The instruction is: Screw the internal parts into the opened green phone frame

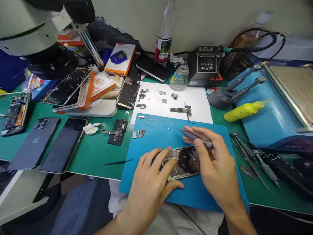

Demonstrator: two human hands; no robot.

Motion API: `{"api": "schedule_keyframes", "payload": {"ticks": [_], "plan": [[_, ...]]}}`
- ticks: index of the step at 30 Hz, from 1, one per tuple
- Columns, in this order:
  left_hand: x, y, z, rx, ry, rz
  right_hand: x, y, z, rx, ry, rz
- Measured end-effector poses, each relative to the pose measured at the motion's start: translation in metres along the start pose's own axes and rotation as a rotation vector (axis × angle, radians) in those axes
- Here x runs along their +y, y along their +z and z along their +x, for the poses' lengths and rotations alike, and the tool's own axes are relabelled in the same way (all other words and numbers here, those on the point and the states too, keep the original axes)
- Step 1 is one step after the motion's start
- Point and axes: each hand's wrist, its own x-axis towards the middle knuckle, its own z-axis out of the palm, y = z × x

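Note:
An opened phone frame [184,162] lies on a blue work mat [156,137] in front of me. My left hand [151,178] rests on the frame's left end, fingers curled over its edge and holding it down. My right hand [215,163] is closed on a grey screwdriver [195,136], whose tip points up and to the left above the frame. The right hand hides the frame's right end.
Small phone parts [181,110] lie on a white sheet [198,98]. Two phones [49,143] lie at the left on the green mat, tweezers and tools [254,161] at the right. A microscope [36,36], a bottle [164,36], a glass jar [180,77] and a soldering station [206,65] stand behind.

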Motion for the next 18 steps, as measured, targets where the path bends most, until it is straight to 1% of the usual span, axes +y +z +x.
{"api": "schedule_keyframes", "payload": {"ticks": [2, 4, 7, 9, 11, 13, 15, 18], "plan": [[-0.003, -0.003, -0.003, 0.006, 0.035, -0.013, 0.002, 0.004, 0.002, -0.025, 0.0, 0.008], [-0.005, -0.006, -0.006, 0.032, 0.023, -0.098, 0.003, 0.008, 0.003, -0.039, 0.008, 0.035], [-0.007, -0.014, -0.008, 0.112, -0.084, -0.366, 0.001, 0.01, 0.003, -0.043, 0.033, 0.116], [-0.009, -0.021, -0.007, 0.175, -0.175, -0.541, -0.001, 0.009, 0.001, 0.014, 0.054, 0.198], [-0.011, -0.026, -0.002, 0.211, -0.244, -0.653, -0.003, 0.006, -0.002, 0.095, 0.078, 0.301], [-0.011, -0.029, 0.004, 0.214, -0.302, -0.751, -0.005, 0.003, -0.007, 0.131, 0.11, 0.414], [-0.01, -0.029, 0.011, 0.187, -0.361, -0.87, -0.007, 0.003, -0.012, 0.115, 0.142, 0.507], [-0.005, -0.027, 0.019, 0.13, -0.427, -1.03, -0.009, 0.005, -0.02, 0.096, 0.159, 0.592]]}}
